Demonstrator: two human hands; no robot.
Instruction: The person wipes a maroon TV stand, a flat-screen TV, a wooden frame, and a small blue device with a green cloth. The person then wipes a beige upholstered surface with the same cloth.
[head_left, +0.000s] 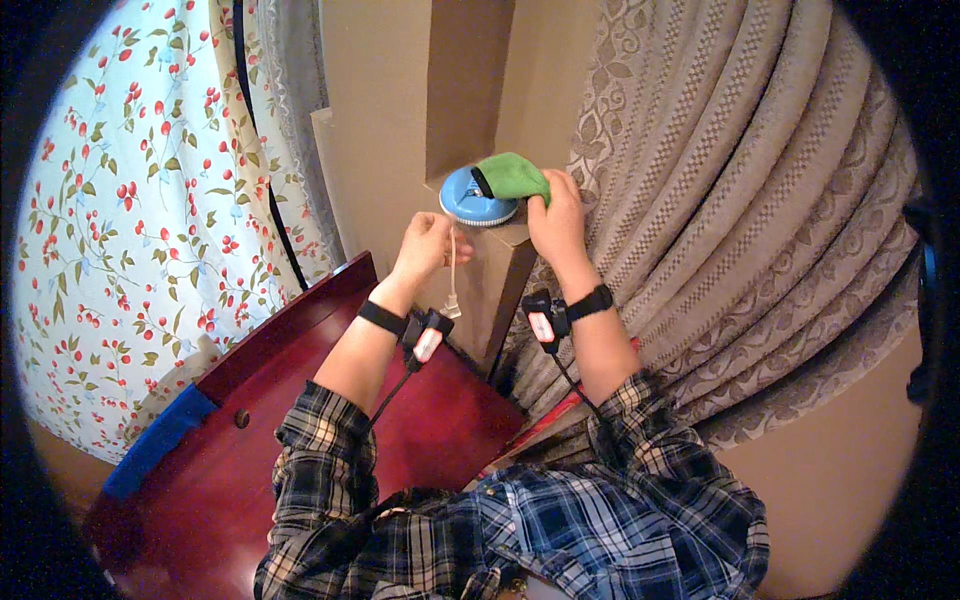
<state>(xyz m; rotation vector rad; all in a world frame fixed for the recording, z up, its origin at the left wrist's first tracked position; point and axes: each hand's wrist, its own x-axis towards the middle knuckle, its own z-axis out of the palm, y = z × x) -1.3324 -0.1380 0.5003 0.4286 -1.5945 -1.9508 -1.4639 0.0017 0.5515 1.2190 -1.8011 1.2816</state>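
Observation:
My left hand (429, 244) grips a white electrical cord (453, 262). The cord hangs down beside the palm and ends in a white plug (450, 306) in the air. In my right hand (559, 225) is a green cloth (514, 176) with a black edge, pinched at its right end. The cloth covers the upper right part of a round blue plastic object (461, 196) with a ribbed white rim. That object sits on a beige ledge (506, 234) between my two hands. A small metallic part shows at the cloth's black edge; what it belongs to, I cannot tell.
A dark red glossy surface (300, 420) with a raised edge and a round hole lies below on the left, with blue material (161, 435) over its edge. A cherry-print curtain (165, 225) hangs left, a grey-brown patterned curtain (697, 210) right. Wrist-strapped devices trail black cables.

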